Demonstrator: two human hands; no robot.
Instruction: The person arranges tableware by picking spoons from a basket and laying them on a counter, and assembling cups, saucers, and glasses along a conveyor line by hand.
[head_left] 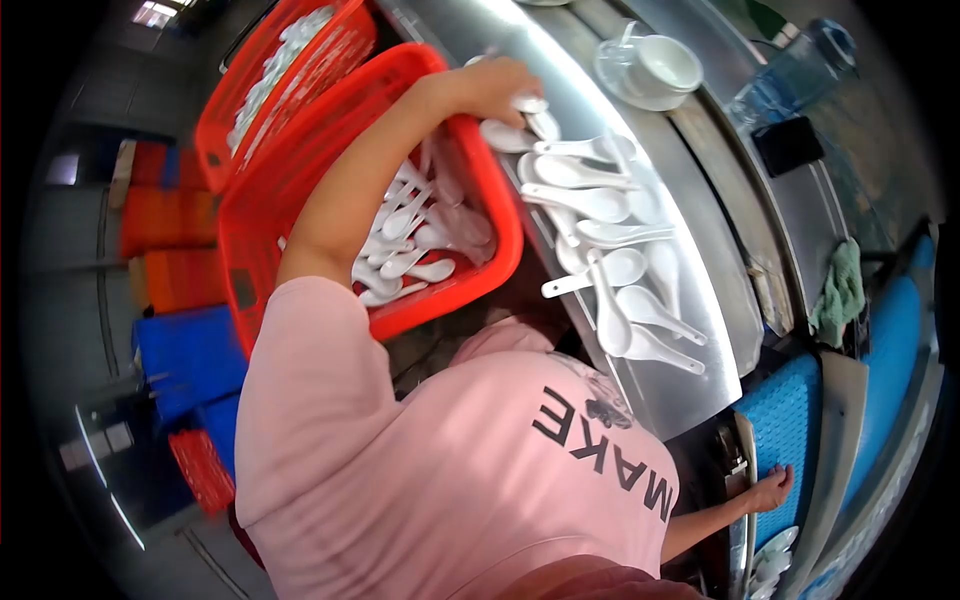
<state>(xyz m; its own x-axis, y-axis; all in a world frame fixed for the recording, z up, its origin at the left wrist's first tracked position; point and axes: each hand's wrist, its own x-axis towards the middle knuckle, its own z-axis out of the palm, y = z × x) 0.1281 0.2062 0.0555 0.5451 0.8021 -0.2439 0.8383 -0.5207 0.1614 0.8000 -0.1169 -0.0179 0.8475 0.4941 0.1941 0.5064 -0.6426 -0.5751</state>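
Note:
My left hand (500, 88) is closed around white soup spoons (535, 108) at the edge of the steel counter, just above the rim of a red plastic basket (505, 215). Beside it, several white spoons (590, 205) lie loosely piled on the counter, their handles pointing different ways. More spoons (405, 235) lie inside the basket, partly hidden by my left forearm. Far to the right, my right hand (768, 492) rests over a blue textured surface (785, 420), fingers loosely bent and apart, with nothing visible in it.
Another red basket (285, 85) holds white ware behind the first. Across the counter stand a white cup (668, 65), a clear blue jug (795, 75), a black phone (787, 146) and a green cloth (838, 293). Blue crates (190, 360) are stacked at left.

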